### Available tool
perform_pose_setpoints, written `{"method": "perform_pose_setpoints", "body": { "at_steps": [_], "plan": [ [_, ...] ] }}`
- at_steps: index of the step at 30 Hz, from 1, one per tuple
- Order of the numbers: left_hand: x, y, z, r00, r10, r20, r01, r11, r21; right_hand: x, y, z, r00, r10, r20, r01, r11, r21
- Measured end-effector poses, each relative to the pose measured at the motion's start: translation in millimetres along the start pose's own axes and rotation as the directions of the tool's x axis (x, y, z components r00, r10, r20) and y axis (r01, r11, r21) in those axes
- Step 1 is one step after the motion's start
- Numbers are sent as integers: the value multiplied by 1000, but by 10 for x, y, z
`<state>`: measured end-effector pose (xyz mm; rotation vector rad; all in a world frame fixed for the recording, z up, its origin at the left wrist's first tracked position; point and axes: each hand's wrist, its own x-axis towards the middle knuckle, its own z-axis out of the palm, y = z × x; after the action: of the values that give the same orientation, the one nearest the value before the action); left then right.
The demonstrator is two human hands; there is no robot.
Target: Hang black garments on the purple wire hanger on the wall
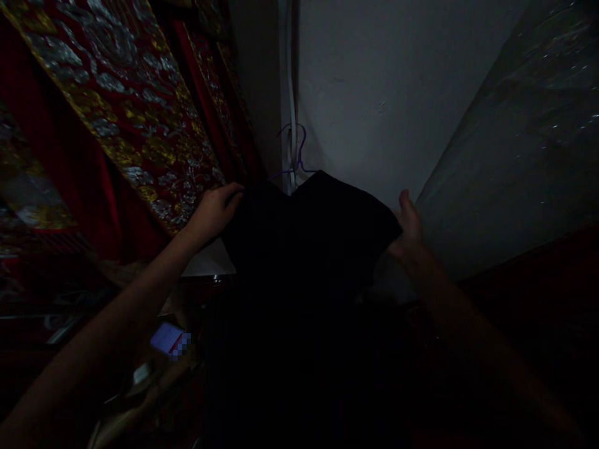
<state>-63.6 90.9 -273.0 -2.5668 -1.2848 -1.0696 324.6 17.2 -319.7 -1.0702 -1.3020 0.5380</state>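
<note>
A black short-sleeved top hangs on a purple hanger, whose hook is up by a pale cable at the wall corner. My left hand pinches the top at its left shoulder edge. At the opposite sleeve is my right hand, its thumb raised and apart from the cloth. The other fingers of that hand are partly hidden behind the sleeve, which they seem to touch. Darkness swallows the lower part of the top.
Red cloth with gold and silver embroidery hangs at the left. A pale wall stands behind the hanger, with shiny clear sheeting to the right. Low at the left lie a lit, phone-like screen and dim clutter.
</note>
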Motion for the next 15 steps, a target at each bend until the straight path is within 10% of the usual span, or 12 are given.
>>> {"method": "perform_pose_setpoints", "body": {
  "at_steps": [4, 9, 15],
  "plan": [
    [104, 201, -51, 983, 163, 83, -164, 987, 0, 17, -127, -30, 983, 174, 55, -180, 974, 135],
    [234, 655, -77, 942, 336, 4, -327, 922, -209, 3, -380, 11, 950, 250, -186, -166, 911, 376],
    [120, 859, 63, 997, 68, -30, -68, 668, -741, -545, -482, 62, 947, -16, -320, 104, 960, 261]
  ]
}}
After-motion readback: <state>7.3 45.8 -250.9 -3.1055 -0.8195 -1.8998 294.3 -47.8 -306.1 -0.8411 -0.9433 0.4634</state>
